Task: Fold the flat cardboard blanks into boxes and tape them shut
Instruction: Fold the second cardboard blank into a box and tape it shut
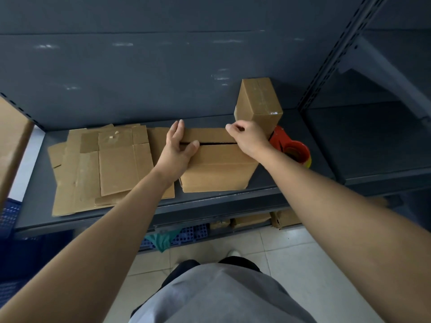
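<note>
A folded cardboard box (217,170) stands on the dark shelf (210,200), its two top flaps closed with a dark slit between them. My left hand (178,148) lies flat on the box's left end, fingers straight over the far flap and thumb on the seam. My right hand (246,137) is at the box's right end with fingers curled; what it pinches I cannot tell. Flat cardboard blanks (102,166) lie stacked to the left. A red tape dispenser (291,149) sits just right of the box.
A finished taped box (258,102) stands on end behind my right hand against the shelf's back wall. A shelf upright (326,66) rises at the right. Blue crates (186,235) and more cardboard sit below the shelf, above a tiled floor.
</note>
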Tool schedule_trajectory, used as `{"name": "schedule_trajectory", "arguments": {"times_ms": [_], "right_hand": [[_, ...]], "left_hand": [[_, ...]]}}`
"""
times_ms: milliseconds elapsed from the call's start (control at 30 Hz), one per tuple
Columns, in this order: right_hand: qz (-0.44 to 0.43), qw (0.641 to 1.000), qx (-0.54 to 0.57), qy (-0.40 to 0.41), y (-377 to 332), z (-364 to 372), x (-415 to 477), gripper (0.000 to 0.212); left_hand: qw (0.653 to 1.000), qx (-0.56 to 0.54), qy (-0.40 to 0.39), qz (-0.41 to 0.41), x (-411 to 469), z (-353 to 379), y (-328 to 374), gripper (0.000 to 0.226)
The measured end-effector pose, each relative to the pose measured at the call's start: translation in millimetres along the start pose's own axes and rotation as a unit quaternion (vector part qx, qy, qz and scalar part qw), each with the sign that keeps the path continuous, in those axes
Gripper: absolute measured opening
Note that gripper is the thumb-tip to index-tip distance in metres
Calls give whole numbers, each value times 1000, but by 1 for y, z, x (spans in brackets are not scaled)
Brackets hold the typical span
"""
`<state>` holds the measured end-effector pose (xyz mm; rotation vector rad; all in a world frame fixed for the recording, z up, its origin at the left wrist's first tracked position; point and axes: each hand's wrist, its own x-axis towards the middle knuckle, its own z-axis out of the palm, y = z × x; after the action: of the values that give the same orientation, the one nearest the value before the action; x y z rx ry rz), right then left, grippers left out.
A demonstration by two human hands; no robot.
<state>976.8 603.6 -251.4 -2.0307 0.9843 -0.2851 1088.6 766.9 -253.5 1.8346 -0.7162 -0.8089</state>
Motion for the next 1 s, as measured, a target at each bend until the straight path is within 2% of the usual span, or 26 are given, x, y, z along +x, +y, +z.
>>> {"name": "schedule_trajectory", "arguments": {"times_ms": [100,233,433,467,500,567,600,633,733,767,833,900,933,1000], "right_hand": [[-20,1000,-19,12,2,0,4,26],[-36,999,-35,15,2,0,8,27],[-65,994,-79,34,2,3,11,39],[-68,994,-84,34,2,3,11,39],[-70,993,-87,35,3,3,11,38],[-74,992,-90,38,5,3,9,39],[-81,992,-93,38,6,3,9,40],[-90,991,-97,35,6,3,8,40],[-104,992,-73,21,7,-1,4,30],[-99,994,-45,34,10,-7,3,26],[-61,991,-20,116,22,-27,0,22],[-4,975,-75,211,45,-52,-2,22],[28,967,-106,231,58,-63,-2,23],[107,962,-146,206,80,-73,-1,34]], "left_hand": [[999,-44,23,3,-2,3,-5,58],[995,-50,79,27,1,8,-8,43],[997,-7,77,18,2,8,-3,42],[996,30,81,11,4,8,-2,42],[990,117,81,7,6,9,1,42],[927,365,82,15,12,17,11,44],[897,435,75,30,15,23,17,45],[885,460,59,44,18,31,23,46],[882,467,-2,60,25,47,31,49],[881,470,-12,55,26,47,30,50],[874,484,-21,42,29,44,29,50],[870,491,-25,35,31,44,29,50],[871,489,-28,31,33,45,30,50],[877,479,-34,13,35,48,33,50]]}}
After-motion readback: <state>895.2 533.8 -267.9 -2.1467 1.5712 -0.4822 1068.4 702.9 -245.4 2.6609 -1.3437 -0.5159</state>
